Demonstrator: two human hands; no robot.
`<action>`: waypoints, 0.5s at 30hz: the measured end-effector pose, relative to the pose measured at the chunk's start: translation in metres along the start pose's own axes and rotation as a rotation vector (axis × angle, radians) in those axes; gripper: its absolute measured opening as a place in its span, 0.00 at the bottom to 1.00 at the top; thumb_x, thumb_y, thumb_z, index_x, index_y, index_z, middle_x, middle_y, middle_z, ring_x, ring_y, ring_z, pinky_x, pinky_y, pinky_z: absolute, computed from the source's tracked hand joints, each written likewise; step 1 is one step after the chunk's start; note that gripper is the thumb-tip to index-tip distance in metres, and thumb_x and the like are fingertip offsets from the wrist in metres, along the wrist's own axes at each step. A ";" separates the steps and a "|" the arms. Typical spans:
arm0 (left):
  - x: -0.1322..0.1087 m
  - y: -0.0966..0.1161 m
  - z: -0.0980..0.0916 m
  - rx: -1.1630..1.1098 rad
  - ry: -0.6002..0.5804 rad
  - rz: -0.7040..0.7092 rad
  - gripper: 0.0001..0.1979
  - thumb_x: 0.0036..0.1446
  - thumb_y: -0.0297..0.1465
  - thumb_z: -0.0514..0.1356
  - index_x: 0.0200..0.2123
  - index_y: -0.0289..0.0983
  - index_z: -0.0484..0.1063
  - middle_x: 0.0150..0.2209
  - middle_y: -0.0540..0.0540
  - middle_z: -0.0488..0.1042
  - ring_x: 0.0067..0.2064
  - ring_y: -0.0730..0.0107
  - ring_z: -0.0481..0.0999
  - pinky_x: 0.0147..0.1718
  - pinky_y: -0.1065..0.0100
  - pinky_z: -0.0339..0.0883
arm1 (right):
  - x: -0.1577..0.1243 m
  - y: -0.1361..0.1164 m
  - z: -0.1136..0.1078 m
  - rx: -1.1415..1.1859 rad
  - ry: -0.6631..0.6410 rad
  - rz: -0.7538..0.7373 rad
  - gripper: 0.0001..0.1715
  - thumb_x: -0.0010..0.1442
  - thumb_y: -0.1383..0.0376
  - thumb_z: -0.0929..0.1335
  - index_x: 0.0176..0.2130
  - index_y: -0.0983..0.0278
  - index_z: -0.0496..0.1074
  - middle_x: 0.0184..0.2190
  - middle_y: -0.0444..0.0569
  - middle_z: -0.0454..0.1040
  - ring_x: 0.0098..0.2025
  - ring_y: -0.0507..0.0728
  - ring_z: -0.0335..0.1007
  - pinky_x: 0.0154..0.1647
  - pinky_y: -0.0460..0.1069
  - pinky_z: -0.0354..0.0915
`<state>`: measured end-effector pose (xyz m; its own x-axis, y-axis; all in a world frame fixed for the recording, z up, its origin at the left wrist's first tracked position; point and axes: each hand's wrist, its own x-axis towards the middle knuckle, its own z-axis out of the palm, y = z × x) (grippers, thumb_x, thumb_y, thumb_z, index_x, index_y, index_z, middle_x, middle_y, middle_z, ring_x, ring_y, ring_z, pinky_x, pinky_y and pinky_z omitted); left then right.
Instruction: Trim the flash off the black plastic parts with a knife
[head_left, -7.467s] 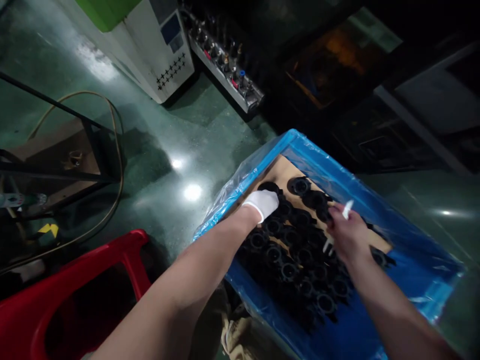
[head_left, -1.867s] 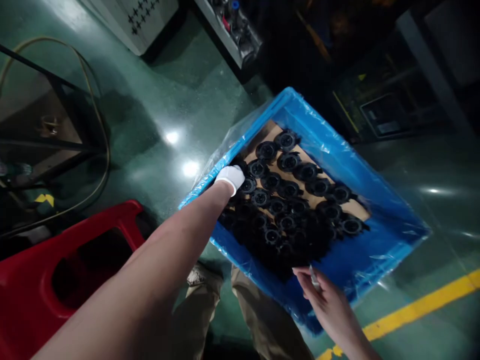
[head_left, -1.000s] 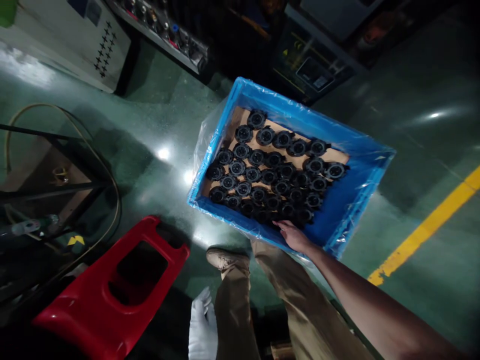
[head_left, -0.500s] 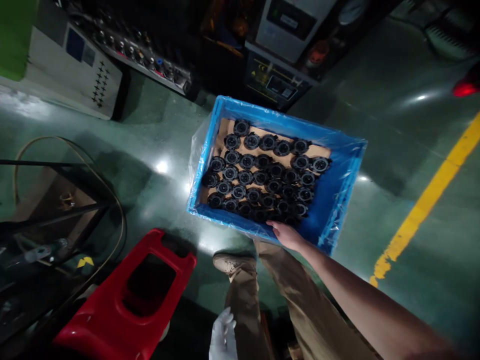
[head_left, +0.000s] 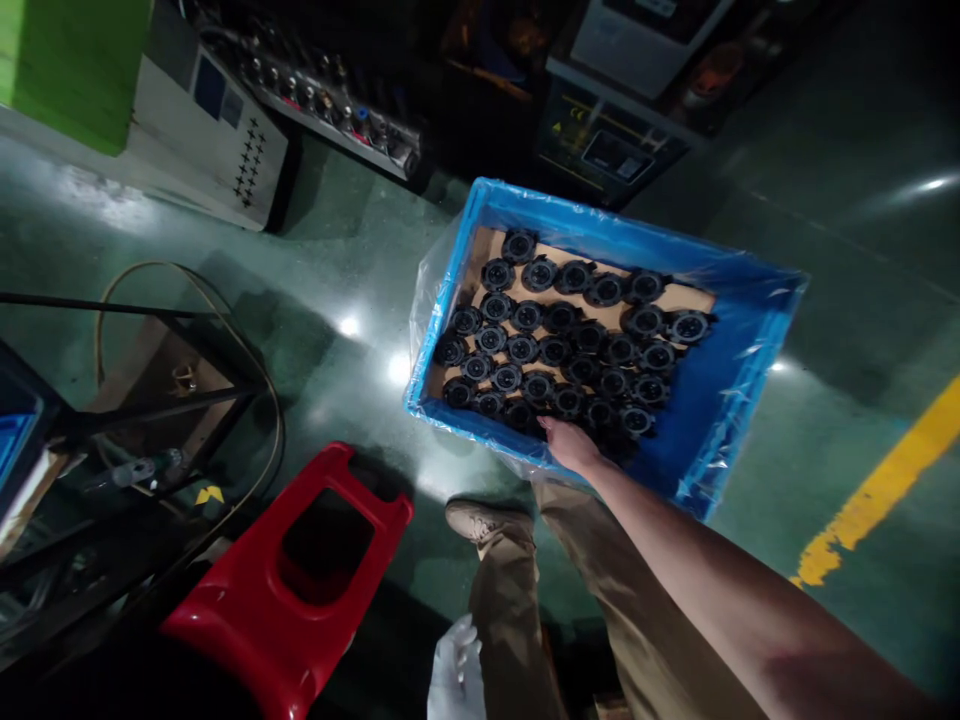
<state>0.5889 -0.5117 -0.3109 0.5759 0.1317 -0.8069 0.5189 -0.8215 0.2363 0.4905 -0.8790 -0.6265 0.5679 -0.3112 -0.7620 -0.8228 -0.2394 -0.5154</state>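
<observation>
Several black round plastic parts (head_left: pixel 523 348) sit in rows on a brown cardboard sheet (head_left: pixel 491 243) inside a blue plastic bin (head_left: pixel 750 350). My bare right hand (head_left: pixel 574 446) reaches over the bin's near wall. Its fingers are bent down around a black round part in the nearest row; that part is mostly hidden by the hand. Low in the view, in front of my legs, is my left hand (head_left: pixel 456 668) in a white glove. Its fingers are loosely curled and a little apart, with nothing visible in them.
Clear plastic film (head_left: pixel 429 290) hangs over the bin's rim. A red plastic stool (head_left: pixel 247 620) stands at the left, near a dark metal frame (head_left: pixel 150 405) and a looped hose (head_left: pixel 279 420). Machines border the far side. A yellow line (head_left: pixel 885 485) marks the green floor at the right.
The whole view has shifted, so the bin appears further right. My right hand has moved slightly further in over the nearest row, its fingers bending downward. The left hand stays low beside my leg.
</observation>
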 end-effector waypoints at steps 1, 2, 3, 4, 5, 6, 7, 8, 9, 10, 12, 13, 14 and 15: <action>0.006 0.013 -0.002 0.088 -0.052 0.099 0.17 0.71 0.47 0.70 0.52 0.45 0.91 0.56 0.34 0.97 0.57 0.36 1.01 0.62 0.47 0.97 | 0.006 -0.006 -0.002 0.002 0.004 -0.026 0.29 0.85 0.47 0.79 0.75 0.55 0.83 0.79 0.60 0.81 0.73 0.69 0.83 0.76 0.71 0.83; 0.015 0.031 -0.003 0.165 -0.085 0.188 0.17 0.76 0.44 0.66 0.55 0.45 0.92 0.57 0.33 0.97 0.59 0.37 1.00 0.64 0.45 0.97 | 0.012 -0.013 -0.003 0.008 0.008 -0.060 0.29 0.85 0.48 0.79 0.76 0.55 0.83 0.80 0.60 0.80 0.74 0.70 0.83 0.77 0.71 0.82; 0.030 0.052 -0.003 0.234 -0.103 0.264 0.17 0.78 0.40 0.64 0.57 0.45 0.92 0.57 0.34 0.97 0.60 0.37 1.00 0.67 0.42 0.96 | 0.019 -0.020 -0.002 0.017 0.011 -0.098 0.29 0.85 0.48 0.79 0.76 0.55 0.83 0.81 0.60 0.80 0.75 0.70 0.82 0.78 0.72 0.82; 0.049 0.076 0.000 0.298 -0.124 0.348 0.17 0.78 0.36 0.63 0.57 0.44 0.92 0.57 0.33 0.97 0.63 0.37 0.99 0.71 0.38 0.93 | 0.026 -0.028 -0.001 0.028 0.013 -0.137 0.29 0.85 0.48 0.79 0.76 0.54 0.83 0.81 0.60 0.79 0.75 0.70 0.82 0.78 0.72 0.81; 0.071 0.104 0.005 0.326 -0.148 0.418 0.18 0.79 0.33 0.62 0.61 0.44 0.91 0.62 0.33 0.96 0.68 0.40 0.96 0.78 0.37 0.88 | 0.034 -0.035 0.001 0.040 0.016 -0.174 0.29 0.85 0.48 0.79 0.76 0.55 0.83 0.81 0.60 0.79 0.76 0.70 0.82 0.79 0.72 0.81; 0.096 0.133 0.013 0.353 -0.174 0.486 0.21 0.80 0.29 0.61 0.65 0.43 0.90 0.66 0.33 0.94 0.73 0.42 0.93 0.83 0.37 0.84 | 0.040 -0.042 0.003 0.051 0.020 -0.206 0.29 0.85 0.48 0.79 0.76 0.55 0.83 0.81 0.60 0.79 0.76 0.70 0.82 0.79 0.73 0.81; 0.123 0.164 0.024 0.382 -0.202 0.549 0.23 0.80 0.27 0.61 0.70 0.42 0.88 0.72 0.33 0.92 0.78 0.44 0.89 0.87 0.37 0.79 | 0.047 -0.047 0.006 0.060 0.026 -0.233 0.29 0.85 0.48 0.79 0.75 0.55 0.83 0.81 0.60 0.80 0.76 0.70 0.82 0.79 0.73 0.81; 0.151 0.194 0.038 0.412 -0.220 0.600 0.25 0.81 0.26 0.61 0.73 0.42 0.87 0.77 0.33 0.88 0.82 0.46 0.85 0.89 0.40 0.75 | 0.051 -0.051 0.008 0.068 0.036 -0.253 0.29 0.85 0.48 0.79 0.75 0.55 0.83 0.81 0.60 0.80 0.76 0.70 0.82 0.79 0.73 0.81; 0.178 0.223 0.054 0.444 -0.231 0.636 0.27 0.81 0.26 0.63 0.77 0.44 0.85 0.81 0.34 0.84 0.86 0.48 0.81 0.91 0.43 0.73 | 0.054 -0.052 0.010 0.073 0.050 -0.265 0.28 0.85 0.48 0.79 0.75 0.55 0.84 0.81 0.60 0.79 0.76 0.70 0.82 0.79 0.73 0.81; 0.203 0.249 0.072 0.477 -0.233 0.652 0.29 0.81 0.26 0.66 0.80 0.44 0.83 0.84 0.34 0.81 0.87 0.48 0.80 0.91 0.46 0.72 | 0.055 -0.050 0.010 0.077 0.071 -0.268 0.28 0.85 0.48 0.79 0.75 0.55 0.84 0.81 0.60 0.79 0.76 0.70 0.82 0.80 0.73 0.81; 0.246 0.290 0.107 0.540 -0.202 0.618 0.32 0.80 0.29 0.72 0.83 0.42 0.79 0.84 0.30 0.79 0.84 0.41 0.82 0.89 0.42 0.74 | 0.048 -0.035 0.003 0.077 0.129 -0.242 0.28 0.86 0.48 0.79 0.75 0.54 0.84 0.81 0.60 0.79 0.76 0.70 0.82 0.79 0.72 0.81; 0.262 0.304 0.123 0.567 -0.180 0.578 0.33 0.81 0.32 0.74 0.84 0.40 0.78 0.83 0.28 0.79 0.81 0.38 0.84 0.87 0.38 0.76 | 0.040 -0.021 -0.005 0.073 0.164 -0.215 0.28 0.86 0.48 0.79 0.75 0.55 0.84 0.81 0.60 0.80 0.76 0.70 0.82 0.79 0.72 0.81; 0.274 0.313 0.137 0.589 -0.160 0.530 0.32 0.83 0.37 0.74 0.84 0.39 0.77 0.81 0.28 0.81 0.79 0.37 0.86 0.83 0.34 0.79 | 0.029 -0.004 -0.016 0.067 0.202 -0.180 0.28 0.86 0.48 0.79 0.75 0.55 0.84 0.79 0.60 0.81 0.74 0.69 0.83 0.78 0.72 0.82; 0.282 0.318 0.150 0.607 -0.147 0.489 0.33 0.84 0.41 0.74 0.84 0.39 0.76 0.80 0.30 0.82 0.76 0.38 0.87 0.80 0.33 0.82 | 0.016 0.015 -0.029 0.061 0.241 -0.139 0.28 0.85 0.48 0.79 0.74 0.56 0.84 0.77 0.59 0.82 0.73 0.69 0.84 0.76 0.71 0.83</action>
<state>0.8214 -0.8188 -0.5449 0.5387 -0.3623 -0.7606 -0.2310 -0.9317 0.2802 0.4884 -0.9140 -0.6352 0.6582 -0.4905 -0.5711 -0.7324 -0.2418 -0.6365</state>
